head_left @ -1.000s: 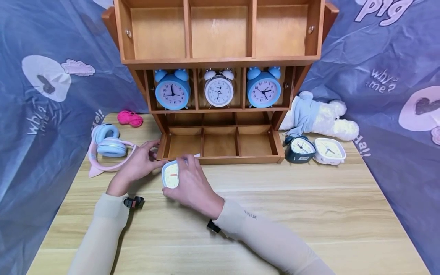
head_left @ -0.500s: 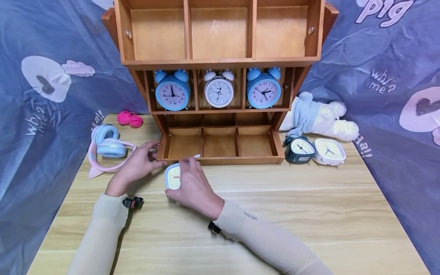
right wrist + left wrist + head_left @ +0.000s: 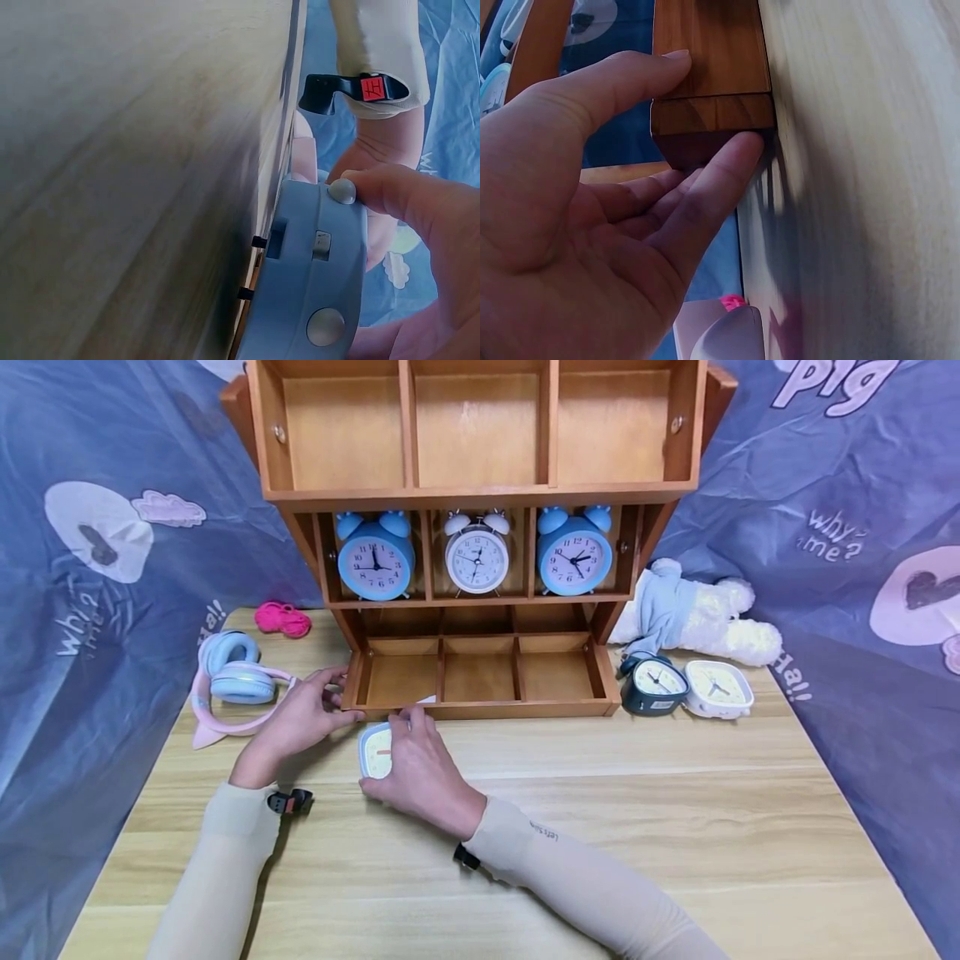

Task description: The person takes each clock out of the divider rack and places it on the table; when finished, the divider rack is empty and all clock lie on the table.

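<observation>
My right hand (image 3: 426,772) grips a small light-blue alarm clock (image 3: 375,750) just in front of the lower tier of the wooden shelf (image 3: 525,712). Its pale face points up in the head view, partly covered by the fingers. From the right wrist, the blue casing (image 3: 322,277) shows round grey knobs and two short black feet close to the table; the thumb lies at one knob. My left hand (image 3: 303,718) holds the shelf's left front corner (image 3: 712,112), thumb on the front face, fingers against the side.
Two blue twin-bell clocks (image 3: 377,564) and a white one (image 3: 477,562) stand in the middle tier. A dark green clock (image 3: 654,687), a white clock (image 3: 717,690) and a white plush toy (image 3: 712,614) lie right of the shelf. Headphones (image 3: 243,683) and pink yarn (image 3: 282,619) lie left.
My right hand and the blue clock have shifted slightly right and a little toward me, away from the left hand. The left hand stays at the shelf corner.
</observation>
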Demonstrator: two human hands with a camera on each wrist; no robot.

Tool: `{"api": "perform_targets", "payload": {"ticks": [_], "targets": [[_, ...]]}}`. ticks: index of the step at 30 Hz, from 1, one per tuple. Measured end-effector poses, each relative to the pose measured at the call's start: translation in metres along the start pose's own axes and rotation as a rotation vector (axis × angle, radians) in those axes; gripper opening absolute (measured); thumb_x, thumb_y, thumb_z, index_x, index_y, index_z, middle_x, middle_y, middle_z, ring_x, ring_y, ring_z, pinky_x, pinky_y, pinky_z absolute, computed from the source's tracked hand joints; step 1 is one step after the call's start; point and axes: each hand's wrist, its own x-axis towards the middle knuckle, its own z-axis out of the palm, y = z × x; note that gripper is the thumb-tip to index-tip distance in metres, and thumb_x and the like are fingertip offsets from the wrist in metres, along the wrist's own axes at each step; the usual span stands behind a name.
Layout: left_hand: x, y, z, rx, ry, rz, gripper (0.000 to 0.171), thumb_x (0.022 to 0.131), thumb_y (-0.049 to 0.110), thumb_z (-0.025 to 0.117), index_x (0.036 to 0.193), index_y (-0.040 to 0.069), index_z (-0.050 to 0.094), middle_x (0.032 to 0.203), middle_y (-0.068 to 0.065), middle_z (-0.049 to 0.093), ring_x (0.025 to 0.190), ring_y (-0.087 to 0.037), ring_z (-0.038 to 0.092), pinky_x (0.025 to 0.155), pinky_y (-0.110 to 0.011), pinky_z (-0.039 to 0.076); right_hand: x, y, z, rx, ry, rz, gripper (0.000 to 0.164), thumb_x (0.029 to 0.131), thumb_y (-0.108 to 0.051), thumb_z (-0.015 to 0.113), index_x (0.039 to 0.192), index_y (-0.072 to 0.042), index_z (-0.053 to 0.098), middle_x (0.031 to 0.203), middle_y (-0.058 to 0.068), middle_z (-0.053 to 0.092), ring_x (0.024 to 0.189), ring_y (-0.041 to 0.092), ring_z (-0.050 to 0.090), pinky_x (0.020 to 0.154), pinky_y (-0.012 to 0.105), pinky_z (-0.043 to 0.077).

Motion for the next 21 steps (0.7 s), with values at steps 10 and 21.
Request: {"api": "perform_targets", "payload": {"ticks": [10, 21], "targets": [[0.0001, -0.0029, 0.0016, -0.007, -0.008, -0.002, 0.086, 0.1, 0.024, 0.087, 0.167, -0.005, 0.041, 0.146, -0.029, 0.064, 0.124, -0.042, 0.071, 0.096, -0.047, 0.06, -0.0011, 0.0003, 0.004, -0.012, 0.001, -0.007, 0.096, 0.081, -0.045, 0.097, 0.154, 0.005, 0.059, 0.153, 0.018, 0.055, 0.132, 0.03, 0.059, 0.109, 0.036, 0.058], [0.0009, -0.0005, 0.0004, -0.007, -0.01, -0.009, 0.088, 0.1, 0.023, 0.087, 0.168, -0.005, 0.039, 0.15, -0.03, 0.063, 0.126, -0.044, 0.071, 0.103, -0.055, 0.06, 0.001, 0.0015, 0.0022, 0.013, -0.019, 0.016, 0.1, 0.082, -0.054, 0.097, 0.155, 0.002, 0.059, 0.156, 0.016, 0.054, 0.132, 0.029, 0.062, 0.11, 0.036, 0.06]]}}
